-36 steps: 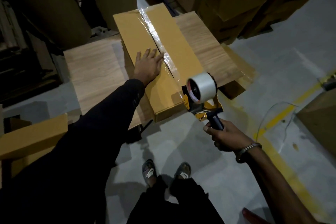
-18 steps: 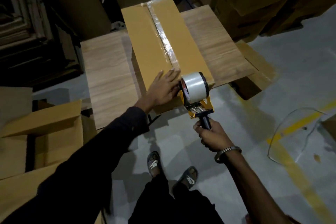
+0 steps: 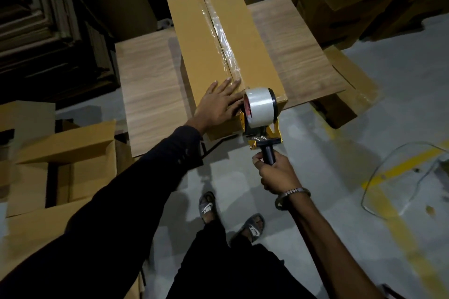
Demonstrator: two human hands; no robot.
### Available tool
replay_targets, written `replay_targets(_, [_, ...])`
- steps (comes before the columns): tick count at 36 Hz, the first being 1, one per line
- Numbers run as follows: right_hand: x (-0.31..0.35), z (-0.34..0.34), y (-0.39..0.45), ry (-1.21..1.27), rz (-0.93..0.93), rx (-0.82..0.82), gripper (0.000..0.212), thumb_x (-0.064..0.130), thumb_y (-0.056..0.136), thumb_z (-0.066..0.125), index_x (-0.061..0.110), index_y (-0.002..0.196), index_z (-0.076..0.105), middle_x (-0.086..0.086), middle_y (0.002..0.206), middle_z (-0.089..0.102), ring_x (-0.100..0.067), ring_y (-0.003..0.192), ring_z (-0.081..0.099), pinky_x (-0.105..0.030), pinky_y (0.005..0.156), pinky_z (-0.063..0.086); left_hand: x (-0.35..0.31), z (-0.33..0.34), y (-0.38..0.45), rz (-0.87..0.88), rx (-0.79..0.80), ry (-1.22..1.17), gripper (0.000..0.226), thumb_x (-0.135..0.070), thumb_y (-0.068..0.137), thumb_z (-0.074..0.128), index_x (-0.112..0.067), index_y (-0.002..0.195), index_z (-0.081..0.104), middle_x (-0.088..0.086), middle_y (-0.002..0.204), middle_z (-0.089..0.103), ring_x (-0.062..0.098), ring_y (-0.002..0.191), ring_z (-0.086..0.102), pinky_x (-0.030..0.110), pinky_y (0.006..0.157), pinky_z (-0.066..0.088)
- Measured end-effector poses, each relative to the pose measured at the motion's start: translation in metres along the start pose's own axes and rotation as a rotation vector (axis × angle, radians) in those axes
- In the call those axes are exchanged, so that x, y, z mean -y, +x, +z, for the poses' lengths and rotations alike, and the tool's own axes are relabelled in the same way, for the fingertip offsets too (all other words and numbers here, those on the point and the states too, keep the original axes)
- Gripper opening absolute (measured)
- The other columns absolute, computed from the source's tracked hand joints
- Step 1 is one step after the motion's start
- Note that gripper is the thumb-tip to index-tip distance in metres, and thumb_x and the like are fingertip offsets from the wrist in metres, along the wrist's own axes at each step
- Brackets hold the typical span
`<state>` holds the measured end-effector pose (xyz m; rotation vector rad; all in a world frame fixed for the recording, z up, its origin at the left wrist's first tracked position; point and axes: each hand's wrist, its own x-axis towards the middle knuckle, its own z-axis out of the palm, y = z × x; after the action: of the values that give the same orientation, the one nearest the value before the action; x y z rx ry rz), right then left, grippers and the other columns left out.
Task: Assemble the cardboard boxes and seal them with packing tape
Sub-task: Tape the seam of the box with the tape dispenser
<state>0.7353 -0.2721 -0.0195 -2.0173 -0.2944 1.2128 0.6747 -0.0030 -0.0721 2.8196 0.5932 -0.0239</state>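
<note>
Centre frame: left hand [image 3: 220,102] flat on box [image 3: 209,56] | right hand [image 3: 277,172] grips dispenser [image 3: 261,111] handle | box looks light, stiff; steady its near edge.

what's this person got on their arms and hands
The left arm is covered to the wrist by a long black sleeve; the left hand is bare, with no glove or ring to be seen. The right arm is bare, sleeveless as far as the frame shows, with a silver metal bracelet at the wrist. The right hand is bare too.
</note>
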Motion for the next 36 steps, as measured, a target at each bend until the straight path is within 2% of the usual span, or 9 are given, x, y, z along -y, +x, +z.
replay_targets(4, [0.009, -0.002, 0.005, 0.206, 0.116, 0.093, 0.009, 0.008, 0.099, 0.059, 0.014, 0.097, 0.065, 0.004, 0.05, 0.039, -0.013, 0.037, 0.033, -0.021, 0.044, 0.029, -0.003, 0.002, 0.001, -0.007, -0.039, 0.011, 0.054, -0.054, 0.111, 0.018, -0.042, 0.162, 0.03, -0.004, 0.174, 0.018, 0.024, 0.162, 0.012, 0.055, 0.129, 0.01])
replay_targets(7, [0.016, -0.006, 0.006, 0.295, 0.186, 0.141, 0.015, 0.001, 0.1, 0.054, 0.009, 0.101, 0.067, 0.003, 0.05, 0.033, -0.012, 0.037, 0.028, -0.019, 0.043, 0.026, -0.007, 0.003, 0.0, -0.02, -0.061, 0.017, 0.054, -0.054, 0.11, 0.018, -0.043, 0.163, 0.029, -0.004, 0.174, 0.021, 0.024, 0.162, 0.013, 0.054, 0.128, 0.011])
replay_targets(11, [0.024, -0.011, 0.003, 0.334, 0.242, 0.166, 0.022, -0.001, 0.1, 0.05, 0.01, 0.099, 0.07, 0.003, 0.049, 0.034, -0.011, 0.037, 0.029, -0.019, 0.043, 0.027, -0.007, 0.005, 0.0, -0.03, -0.067, 0.027, 0.053, -0.054, 0.111, 0.019, -0.045, 0.163, 0.027, -0.005, 0.174, 0.021, 0.023, 0.162, 0.013, 0.054, 0.129, 0.011])
replay_targets(14, [0.024, -0.008, 0.0, 0.346, 0.267, 0.155, 0.021, -0.001, 0.099, 0.053, 0.009, 0.098, 0.071, 0.003, 0.049, 0.035, -0.012, 0.038, 0.03, -0.019, 0.043, 0.027, -0.009, 0.005, -0.001, -0.032, -0.079, 0.016, 0.053, -0.054, 0.11, 0.022, -0.046, 0.162, 0.03, -0.006, 0.173, 0.023, 0.023, 0.161, 0.015, 0.053, 0.128, 0.011])
replay_targets(21, [0.012, -0.005, -0.002, 0.395, 0.269, 0.138, 0.026, -0.001, 0.098, 0.055, -0.001, 0.12, 0.068, 0.0, 0.054, 0.033, -0.013, 0.041, 0.028, -0.02, 0.044, 0.026, -0.01, 0.004, -0.002, -0.032, -0.075, 0.019, 0.052, -0.056, 0.112, 0.025, -0.045, 0.162, 0.03, -0.007, 0.173, 0.022, 0.023, 0.161, 0.014, 0.052, 0.128, 0.01])
replay_targets(29, [0.013, -0.006, 0.003, 0.31, 0.272, 0.161, 0.026, -0.001, 0.097, 0.051, 0.008, 0.106, 0.074, 0.0, 0.056, 0.033, -0.013, 0.041, 0.025, -0.02, 0.046, 0.023, -0.01, 0.007, -0.003, -0.028, -0.078, 0.053, 0.053, -0.053, 0.111, 0.022, -0.043, 0.163, 0.029, -0.005, 0.174, 0.02, 0.025, 0.161, 0.015, 0.055, 0.128, 0.012])
replay_targets(36, [0.012, -0.003, 0.011, 0.344, 0.323, 0.167, 0.031, 0.001, 0.097, 0.049, 0.004, 0.116, 0.074, 0.003, 0.05, 0.035, -0.011, 0.039, 0.026, -0.02, 0.044, 0.026, -0.012, 0.007, -0.003, -0.039, -0.074, 0.052, 0.053, -0.055, 0.111, 0.02, -0.045, 0.162, 0.028, -0.006, 0.174, 0.02, 0.024, 0.161, 0.015, 0.055, 0.128, 0.011])
